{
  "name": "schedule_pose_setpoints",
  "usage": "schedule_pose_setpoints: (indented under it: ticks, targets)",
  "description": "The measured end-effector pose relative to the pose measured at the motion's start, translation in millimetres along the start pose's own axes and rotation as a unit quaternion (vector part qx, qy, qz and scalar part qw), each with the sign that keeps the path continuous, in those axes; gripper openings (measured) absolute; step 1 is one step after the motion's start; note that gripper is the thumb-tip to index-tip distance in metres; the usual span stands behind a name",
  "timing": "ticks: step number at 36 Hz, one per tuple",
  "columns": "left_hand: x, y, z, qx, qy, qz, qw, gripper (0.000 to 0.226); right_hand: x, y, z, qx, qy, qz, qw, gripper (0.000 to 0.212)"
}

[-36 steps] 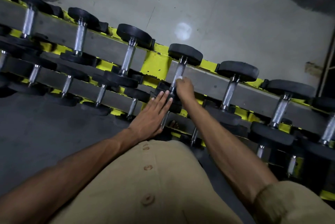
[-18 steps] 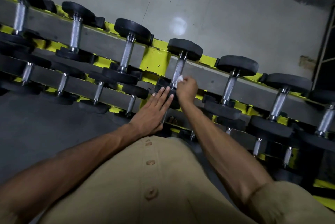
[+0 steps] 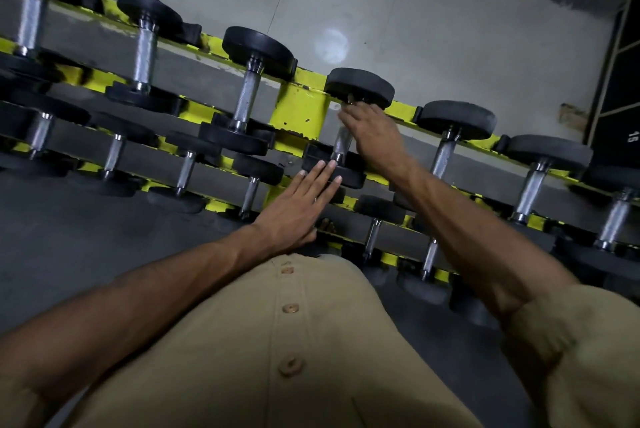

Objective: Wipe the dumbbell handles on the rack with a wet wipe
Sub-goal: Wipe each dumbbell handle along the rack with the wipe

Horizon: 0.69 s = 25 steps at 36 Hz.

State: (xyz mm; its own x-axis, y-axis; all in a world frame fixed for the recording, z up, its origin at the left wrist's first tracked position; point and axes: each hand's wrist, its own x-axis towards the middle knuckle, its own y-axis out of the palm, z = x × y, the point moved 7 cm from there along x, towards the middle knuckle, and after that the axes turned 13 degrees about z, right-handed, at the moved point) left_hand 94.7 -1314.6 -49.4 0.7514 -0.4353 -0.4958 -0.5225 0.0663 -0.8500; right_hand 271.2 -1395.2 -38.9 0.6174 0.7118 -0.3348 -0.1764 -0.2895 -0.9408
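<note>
A yellow and grey rack (image 3: pixel 299 109) runs diagonally across the view, with black dumbbells with metal handles in two tiers. My right hand (image 3: pixel 372 131) is wrapped around the upper end of one top-tier dumbbell's handle (image 3: pixel 341 145), just under its far black head (image 3: pixel 360 86). The wet wipe is hidden inside that hand. My left hand (image 3: pixel 298 208) lies flat with fingers straight, its fingertips touching the same dumbbell's near black head (image 3: pixel 346 178).
Neighbouring top-tier dumbbells stand on either side, one at left (image 3: pixel 247 98) and one at right (image 3: pixel 445 154). Smaller dumbbells (image 3: pixel 185 171) fill the lower tier. A pale wall lies behind the rack and dark floor to the left. My tan shirt fills the bottom.
My right hand slid up the handle from its lower end to the far head. The white wipe, briefly visible half a second ago, is now hidden. My left hand stayed in place.
</note>
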Motion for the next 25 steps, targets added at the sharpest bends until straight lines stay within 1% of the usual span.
schedule_pose_setpoints:
  ticks: [1,2,4,5,6,8,9,11,12,13,15,16,18,19,20,22,24,25]
  targets:
    - [1,1,-1,-0.002,0.0,0.002,1.0,0.117,3,3,6,-0.008,-0.017,0.012,1.0,0.037]
    - [1,1,-1,-0.005,0.001,0.002,1.0,0.116,5,9,18,-0.027,-0.061,0.037,0.997,0.031]
    - [0,1,0,-0.008,-0.001,-0.001,1.0,0.113,9,19,38,-0.092,-0.156,0.092,0.979,0.025]
    - [1,1,0,-0.007,-0.002,-0.003,1.0,0.112,12,17,40,-0.128,-0.177,0.117,0.969,0.023]
    - [1,0,-1,-0.007,-0.002,-0.004,1.0,0.112,18,10,36,-0.166,-0.184,0.126,0.961,0.02]
    - [0,1,-1,-0.009,-0.001,-0.002,1.0,0.114,32,-5,25,-0.233,-0.159,0.155,0.947,0.012]
    - [1,1,-1,-0.007,0.0,0.0,1.0,0.115,37,-11,19,-0.256,-0.135,0.177,0.941,0.011]
    - [1,2,0,-0.002,-0.001,-0.004,1.0,0.116,41,-16,21,-0.288,-0.1,0.198,0.932,0.019]
    - [1,2,0,-0.003,-0.003,-0.006,1.0,0.116,40,-12,30,-0.294,-0.098,0.21,0.927,0.022]
    - [0,3,1,-0.006,-0.004,-0.008,1.0,0.116,37,-3,41,-0.294,-0.11,0.232,0.921,0.022]
    - [0,4,1,-0.009,-0.007,-0.01,1.0,0.114,30,11,61,-0.276,-0.162,0.256,0.912,0.019]
    - [-1,4,1,-0.01,-0.006,-0.009,1.0,0.114,29,11,64,-0.261,-0.172,0.261,0.913,0.017]
    - [-1,6,1,-0.018,-0.005,-0.01,1.0,0.116,33,-4,61,-0.238,-0.192,0.247,0.919,0.013]
    - [-2,6,0,-0.019,-0.006,-0.012,1.0,0.117,37,-13,55,-0.247,-0.191,0.232,0.921,0.01]
    - [-2,6,1,-0.018,-0.007,-0.016,1.0,0.118,42,-24,48,-0.267,-0.177,0.219,0.922,0.008]
    - [-2,6,1,-0.017,-0.005,-0.019,1.0,0.118,46,-34,36,-0.286,-0.13,0.219,0.924,0.007]
    - [-2,6,2,-0.016,-0.003,-0.019,1.0,0.117,45,-31,39,-0.273,-0.108,0.212,0.932,0.01]
    - [-3,5,2,-0.017,0.0,-0.017,1.0,0.116,42,-24,45,-0.251,-0.111,0.22,0.936,0.015]
